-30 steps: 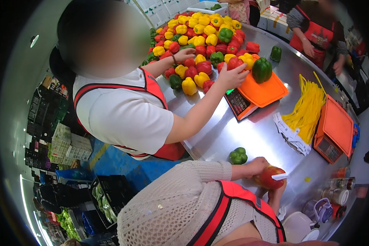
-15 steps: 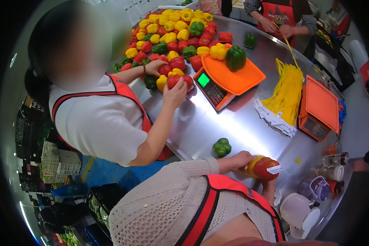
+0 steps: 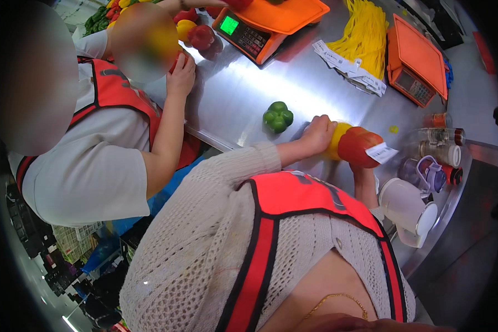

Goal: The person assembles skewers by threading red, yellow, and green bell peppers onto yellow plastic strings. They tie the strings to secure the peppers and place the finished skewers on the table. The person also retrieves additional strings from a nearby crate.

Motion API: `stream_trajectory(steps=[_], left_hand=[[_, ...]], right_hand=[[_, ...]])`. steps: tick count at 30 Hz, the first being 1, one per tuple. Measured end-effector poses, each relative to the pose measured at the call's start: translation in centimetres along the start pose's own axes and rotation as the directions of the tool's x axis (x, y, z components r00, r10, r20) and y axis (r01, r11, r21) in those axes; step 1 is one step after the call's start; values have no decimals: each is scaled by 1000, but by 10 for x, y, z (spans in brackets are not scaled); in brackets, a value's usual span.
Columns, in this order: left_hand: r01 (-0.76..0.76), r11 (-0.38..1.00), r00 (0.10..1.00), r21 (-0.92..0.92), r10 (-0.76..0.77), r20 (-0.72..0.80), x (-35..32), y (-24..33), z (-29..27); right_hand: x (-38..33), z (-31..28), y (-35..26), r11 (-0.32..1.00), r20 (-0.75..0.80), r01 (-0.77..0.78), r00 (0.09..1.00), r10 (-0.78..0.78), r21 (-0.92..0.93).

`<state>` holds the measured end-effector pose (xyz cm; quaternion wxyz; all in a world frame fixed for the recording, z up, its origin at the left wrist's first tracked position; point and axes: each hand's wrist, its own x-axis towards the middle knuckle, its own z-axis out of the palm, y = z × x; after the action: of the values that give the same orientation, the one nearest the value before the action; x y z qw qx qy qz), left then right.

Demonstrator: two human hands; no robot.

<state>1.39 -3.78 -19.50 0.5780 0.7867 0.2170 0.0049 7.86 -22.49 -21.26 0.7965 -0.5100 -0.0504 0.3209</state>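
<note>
"Left hand (image 3: 318, 135) gripping the yellow pepper (image 3: 336, 145)?"

"Yes, over the tabletop (image 3: 232, 105), with the red pepper (image 3: 356, 145) right against it. Right hand (image 3: 362, 170) is underneath, mostly hidden; I can't tell its grip."

"What's done?"

"White label (image 3: 381, 153) on the red one; green pepper (image 3: 278, 117) loose nearby. Glossy, lobed skins, flat paper, shiny metal."

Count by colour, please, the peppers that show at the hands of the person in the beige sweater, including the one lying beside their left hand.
Red pepper: 1
Yellow pepper: 1
Green pepper: 1
Total: 3
</note>
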Motion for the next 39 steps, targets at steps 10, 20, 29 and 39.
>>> stream_trajectory(steps=[10, 20, 29, 39], left_hand=[[174, 896, 980, -409, -197, -15, -35, 52, -172], [331, 877, 938, -348, -345, 21, -28, -1, -177], [269, 894, 929, -359, -340, -150, -11, -50, -143], [355, 885, 918, -302, -391, -68, 3, -66, -150]], right_hand=[[38, 202, -55, 987, -74, -144, 986, 148, 68], [77, 191, 3, 958, -8, -198, 980, 201, -207], [65, 159, 27, 904, -49, -140, 990, 131, -404], [86, 159, 62, 911, -110, -102, 992, 63, -399]])
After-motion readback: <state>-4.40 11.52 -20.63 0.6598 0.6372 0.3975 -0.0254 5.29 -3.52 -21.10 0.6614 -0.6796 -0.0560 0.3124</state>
